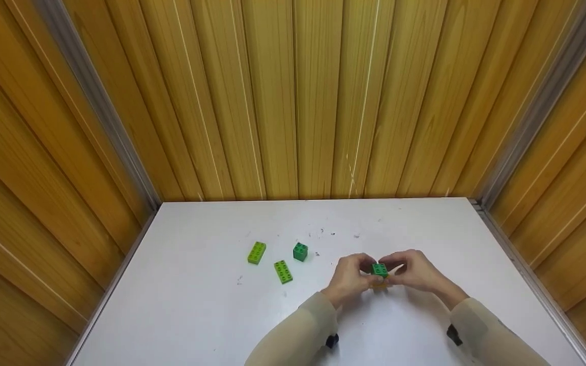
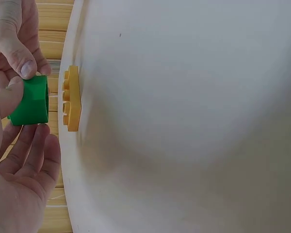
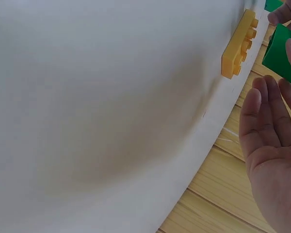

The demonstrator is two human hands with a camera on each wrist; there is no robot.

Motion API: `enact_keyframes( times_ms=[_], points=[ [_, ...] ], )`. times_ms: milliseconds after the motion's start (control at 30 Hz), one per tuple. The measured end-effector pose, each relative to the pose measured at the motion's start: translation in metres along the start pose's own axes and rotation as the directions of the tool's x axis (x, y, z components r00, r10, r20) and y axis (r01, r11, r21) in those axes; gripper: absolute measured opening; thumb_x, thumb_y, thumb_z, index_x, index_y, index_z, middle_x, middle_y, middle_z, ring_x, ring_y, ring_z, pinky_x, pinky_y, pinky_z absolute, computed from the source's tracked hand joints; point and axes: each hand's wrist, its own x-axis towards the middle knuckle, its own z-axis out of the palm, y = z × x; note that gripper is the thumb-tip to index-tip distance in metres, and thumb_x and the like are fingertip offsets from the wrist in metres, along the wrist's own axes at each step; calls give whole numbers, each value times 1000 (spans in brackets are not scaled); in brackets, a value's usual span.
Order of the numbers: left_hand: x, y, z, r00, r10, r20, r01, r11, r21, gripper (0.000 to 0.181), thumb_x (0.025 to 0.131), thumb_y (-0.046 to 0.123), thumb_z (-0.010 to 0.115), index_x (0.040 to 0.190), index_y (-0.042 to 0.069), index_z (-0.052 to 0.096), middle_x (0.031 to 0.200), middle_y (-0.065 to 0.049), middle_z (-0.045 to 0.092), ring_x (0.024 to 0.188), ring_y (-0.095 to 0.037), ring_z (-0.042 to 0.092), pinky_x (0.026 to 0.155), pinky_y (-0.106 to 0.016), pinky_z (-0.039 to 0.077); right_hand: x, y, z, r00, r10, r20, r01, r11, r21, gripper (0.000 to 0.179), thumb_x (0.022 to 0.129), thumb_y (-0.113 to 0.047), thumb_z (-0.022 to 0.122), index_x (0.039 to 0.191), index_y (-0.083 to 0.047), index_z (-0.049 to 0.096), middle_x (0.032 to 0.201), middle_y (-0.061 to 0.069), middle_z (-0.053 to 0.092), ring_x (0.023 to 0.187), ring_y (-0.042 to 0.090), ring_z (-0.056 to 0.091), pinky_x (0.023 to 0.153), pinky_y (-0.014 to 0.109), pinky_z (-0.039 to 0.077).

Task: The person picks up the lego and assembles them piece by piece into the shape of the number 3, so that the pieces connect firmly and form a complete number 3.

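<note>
Both hands [image 1: 349, 275] [image 1: 417, 272] pinch the green block [image 2: 32, 103], studs up, above the yellow brick [image 2: 74, 99] lying crosswise.

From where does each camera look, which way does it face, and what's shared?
Head: head-worn, facing forward and down over the white table to the wooden wall; left hand, right hand and sleeves show.
Left wrist: worn there, facing forward past the held green block and yellow brick; both hands show.
Right wrist: worn there, also facing forward; both hands show.
Shared: both wrist views show that block and that brick.

Block [image 2: 35, 103] above brick [image 2: 74, 99] (just apart)
</note>
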Motion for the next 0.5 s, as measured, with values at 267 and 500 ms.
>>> enact_keyframes(
  times_ms=[267, 500],
  points=[
    [5, 2, 4, 999, 23, 39, -24, 999, 34, 26, 99, 12, 86, 124, 17, 82, 114, 9, 81, 102, 0, 70, 95, -21, 63, -4, 3, -3, 1000, 9, -13, -9, 1000, -11, 39, 93, -15, 92, 130, -7, 83, 124, 12, 85, 104, 14, 79, 86, 18, 62],
    [8, 1, 8, 996, 47, 70, -51, 997, 58, 28, 100, 8, 83, 127, 13, 82, 116, 6, 83, 102, 0, 71, 92, -19, 62, -7, 7, -4, 1000, 26, -17, -26, 1000, -6, 40, 93, -15, 92, 131, -5, 82, 125, 15, 84, 105, 15, 79, 87, 18, 62]
  ],
)
